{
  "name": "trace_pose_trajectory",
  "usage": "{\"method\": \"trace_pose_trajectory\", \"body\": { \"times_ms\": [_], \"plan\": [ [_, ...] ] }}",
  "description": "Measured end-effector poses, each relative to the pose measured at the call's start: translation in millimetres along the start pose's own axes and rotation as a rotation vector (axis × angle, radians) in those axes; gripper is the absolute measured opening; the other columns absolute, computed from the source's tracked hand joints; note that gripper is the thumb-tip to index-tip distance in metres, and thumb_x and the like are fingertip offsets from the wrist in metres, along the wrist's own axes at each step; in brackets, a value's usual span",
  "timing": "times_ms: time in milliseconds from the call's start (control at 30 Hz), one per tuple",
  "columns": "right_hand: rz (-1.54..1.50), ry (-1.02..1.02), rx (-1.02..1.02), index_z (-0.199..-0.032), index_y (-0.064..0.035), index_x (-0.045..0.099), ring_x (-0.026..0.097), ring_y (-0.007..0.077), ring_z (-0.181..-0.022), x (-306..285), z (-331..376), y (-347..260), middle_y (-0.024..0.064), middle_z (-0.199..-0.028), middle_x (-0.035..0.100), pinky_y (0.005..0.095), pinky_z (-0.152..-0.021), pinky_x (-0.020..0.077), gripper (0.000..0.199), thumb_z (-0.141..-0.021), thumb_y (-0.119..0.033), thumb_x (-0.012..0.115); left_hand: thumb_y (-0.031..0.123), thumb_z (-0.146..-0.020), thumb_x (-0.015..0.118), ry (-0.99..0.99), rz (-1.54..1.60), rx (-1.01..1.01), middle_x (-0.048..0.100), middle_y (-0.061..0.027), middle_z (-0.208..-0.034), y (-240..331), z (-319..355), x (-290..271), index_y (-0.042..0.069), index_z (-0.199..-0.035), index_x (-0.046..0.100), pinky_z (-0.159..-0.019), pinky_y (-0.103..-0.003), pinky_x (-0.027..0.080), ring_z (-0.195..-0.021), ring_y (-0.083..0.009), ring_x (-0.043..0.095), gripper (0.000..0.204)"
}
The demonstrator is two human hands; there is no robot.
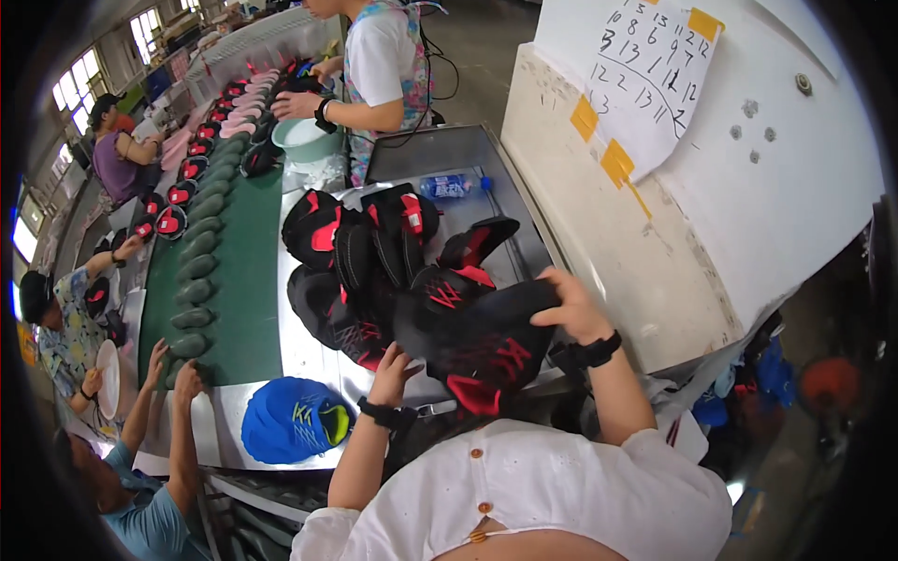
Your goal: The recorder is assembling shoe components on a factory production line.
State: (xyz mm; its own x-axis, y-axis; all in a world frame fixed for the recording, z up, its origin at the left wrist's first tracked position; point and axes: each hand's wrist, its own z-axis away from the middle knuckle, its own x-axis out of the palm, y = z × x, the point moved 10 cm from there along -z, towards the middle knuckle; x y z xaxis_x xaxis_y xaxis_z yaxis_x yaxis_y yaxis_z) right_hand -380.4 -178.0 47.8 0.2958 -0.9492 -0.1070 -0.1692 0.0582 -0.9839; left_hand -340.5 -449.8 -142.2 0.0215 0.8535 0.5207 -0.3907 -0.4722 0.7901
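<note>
In front of me is a black shoe upper (500,327) with red crossed stitching and a red lining at its lower end. My right hand (575,313) grips its right end, thumb on the near side. At its lower left edge, my left hand (395,376) has curled fingers closed on the same upper; part of that grip is hidden. Just beyond lie several more black and red shoe uppers (351,252) in a heap on the metal tabletop (292,355). A blue shoe upper (285,421) with a yellow-green lining rests left of my left forearm.
To the left, a green conveyor belt (245,309) carries a row of grey-green shoe forms (196,266). Co-workers' hands reach over it. A bottle (449,186) lies behind the heap; a pale green basin (304,140) stands farther back. A tall white panel (645,252) borders my right side.
</note>
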Motion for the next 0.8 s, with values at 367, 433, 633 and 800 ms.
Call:
{"method": "trace_pose_trajectory", "body": {
  "times_ms": [367, 433, 633, 800],
  "plan": [
    [-1.409, -0.181, -0.036, -0.118, 0.0007, 0.043, 0.05, 0.0186, -0.074, 18, -20, -15, 0.005, -0.077, 0.044, 0.0345, -0.074, 0.0455, 0.036, -0.086, -0.017, 0.045, 0.012, -0.087, 0.053, -0.344, -0.58, 0.178, 0.047, -0.0102, -0.125, 43, 38, 54, 0.004, -0.13, 0.035, -0.088, -0.03, 0.041, -0.114, -0.0212, 0.047, 0.048],
    [-0.802, 0.313, 0.189, -0.113, 0.0004, 0.046, 0.056, 0.0198, -0.073, -20, -8, 50, 0.0083, -0.084, 0.057, 0.0322, -0.063, 0.0491, 0.044, -0.081, -0.027, 0.057, 0.017, -0.084, 0.057, -0.391, -0.793, 0.185, 0.047, -0.011, -0.125, 52, 56, 69, 0.003, -0.13, 0.035, -0.093, -0.035, 0.038, -0.114, -0.0223, 0.047, 0.052],
    [1.264, -0.141, 0.529, -0.109, 0.0017, 0.051, 0.061, 0.0374, -0.082, 2, 30, 74, 0.0226, -0.086, 0.062, 0.0446, -0.072, 0.0481, 0.056, -0.071, -0.037, 0.065, 0.03, -0.078, 0.064, -0.505, -1.057, 0.311, 0.052, -0.0179, -0.116, 30, 111, 82, 0.002, -0.12, 0.047, -0.09, -0.038, 0.039, -0.105, -0.032, 0.051, 0.052],
    [1.244, -0.311, 0.271, -0.11, -0.011, 0.054, 0.062, 0.0324, -0.077, 77, 27, 31, 0.0158, -0.082, 0.064, 0.0426, -0.065, 0.0492, 0.049, -0.072, -0.04, 0.063, 0.019, -0.073, 0.066, -0.229, -1.258, 0.485, 0.049, -0.0143, -0.113, 11, 116, 74, 0.006, -0.118, 0.043, -0.086, -0.041, 0.036, -0.103, -0.0288, 0.049, 0.052]
  ]
}}
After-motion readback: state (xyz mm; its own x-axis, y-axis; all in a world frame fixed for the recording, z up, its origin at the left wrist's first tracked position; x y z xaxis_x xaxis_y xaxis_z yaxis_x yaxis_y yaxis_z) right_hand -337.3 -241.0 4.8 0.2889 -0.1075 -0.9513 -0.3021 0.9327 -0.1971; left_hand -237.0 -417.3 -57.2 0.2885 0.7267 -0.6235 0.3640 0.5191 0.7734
